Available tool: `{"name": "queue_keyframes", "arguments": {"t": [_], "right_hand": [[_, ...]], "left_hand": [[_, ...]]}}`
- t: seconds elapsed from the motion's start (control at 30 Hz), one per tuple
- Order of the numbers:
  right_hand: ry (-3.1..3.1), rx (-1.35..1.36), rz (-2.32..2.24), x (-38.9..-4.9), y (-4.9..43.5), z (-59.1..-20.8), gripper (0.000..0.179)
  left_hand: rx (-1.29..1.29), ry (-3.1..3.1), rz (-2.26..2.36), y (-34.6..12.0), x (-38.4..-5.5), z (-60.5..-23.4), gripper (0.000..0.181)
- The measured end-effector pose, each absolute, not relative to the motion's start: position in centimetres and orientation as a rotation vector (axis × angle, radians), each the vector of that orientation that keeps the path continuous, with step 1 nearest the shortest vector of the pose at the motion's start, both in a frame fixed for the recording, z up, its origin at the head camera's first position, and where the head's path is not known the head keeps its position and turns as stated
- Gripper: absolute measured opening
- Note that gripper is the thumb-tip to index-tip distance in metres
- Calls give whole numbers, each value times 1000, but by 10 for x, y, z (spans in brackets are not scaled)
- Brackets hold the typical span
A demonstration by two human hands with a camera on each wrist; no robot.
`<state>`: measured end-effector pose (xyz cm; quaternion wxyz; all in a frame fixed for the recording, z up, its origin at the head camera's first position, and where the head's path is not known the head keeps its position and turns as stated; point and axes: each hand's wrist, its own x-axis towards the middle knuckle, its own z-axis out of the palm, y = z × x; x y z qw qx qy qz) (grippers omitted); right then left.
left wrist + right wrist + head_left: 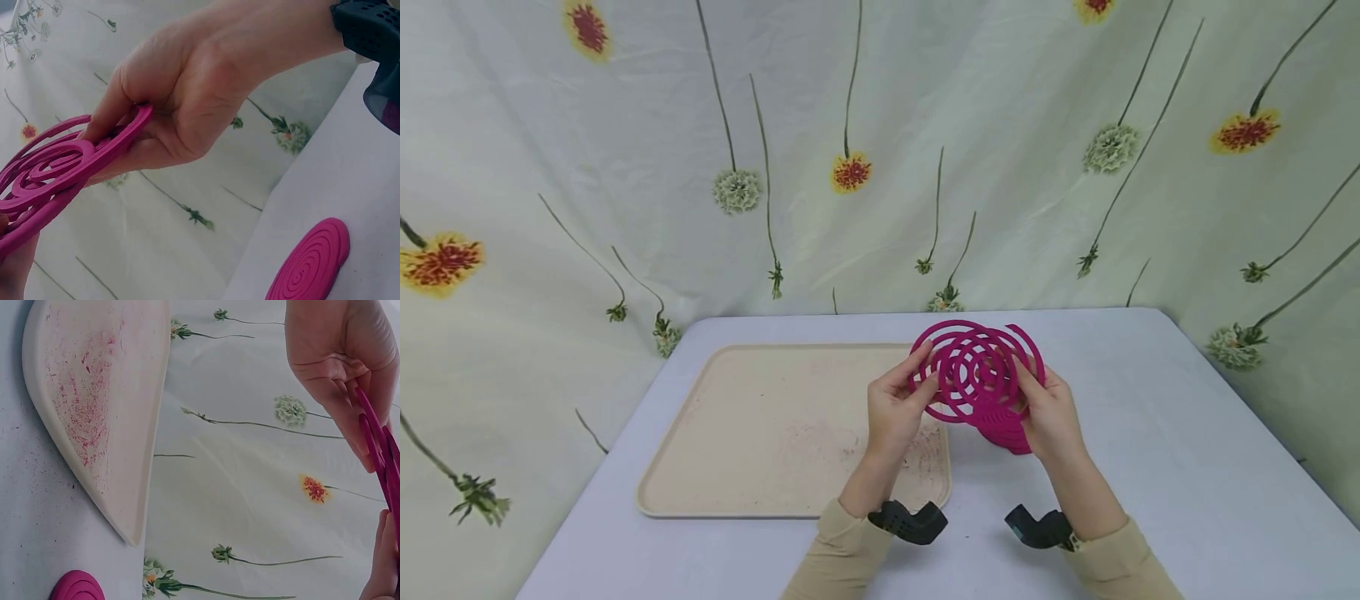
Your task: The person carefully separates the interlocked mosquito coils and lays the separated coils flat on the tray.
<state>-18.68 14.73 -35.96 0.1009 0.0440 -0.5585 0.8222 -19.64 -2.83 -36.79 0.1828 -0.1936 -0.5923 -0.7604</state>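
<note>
Both hands hold two magenta mosquito coils (956, 325), raised above the table with their open rings overlapping. On one side, my left hand (895, 412) pinches the rings between thumb and fingers. My right hand (1054, 421) grips the opposite side, its thumb over the rings, as the left wrist view also shows. Beneath and behind the held coils lies a tight-wound pile of magenta mosquito coils (1013, 440) on the table, partly hidden in the head view. The left wrist view shows the flat spiral top of this pile (309, 265).
A beige tray (737, 433) lies on the left of the white table (1180, 467), specks of magenta residue (87, 394) on its surface. A curtain (1022, 208) printed with flowers hangs behind. Each wrist wears a black camera mount (910, 522).
</note>
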Motion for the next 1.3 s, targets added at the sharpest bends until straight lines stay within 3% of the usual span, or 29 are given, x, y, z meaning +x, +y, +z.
{"name": "queue_keyframes", "arguments": {"t": [0.4, 0.63, 0.83, 0.97, 1.3], "right_hand": [[-1563, 22, 2557, -185, 143, -363, 14], [-2180, 390, 2283, -187, 180, -357, 14], [-2493, 779, 2122, -193, 197, -356, 31], [-2440, 847, 2119, -194, 195, -357, 32], [-2278, 714, 2147, -190, 184, -357, 30]], "left_hand": [[-554, -1622, -2209, -28, -198, -369, 41], [-926, -2017, -2200, -59, -206, -366, 35], [-1164, -2195, -2164, -71, -207, -363, 35], [-1165, -2197, -2147, -70, -206, -362, 39], [-1006, -2147, -2162, -67, -203, -360, 41]]}}
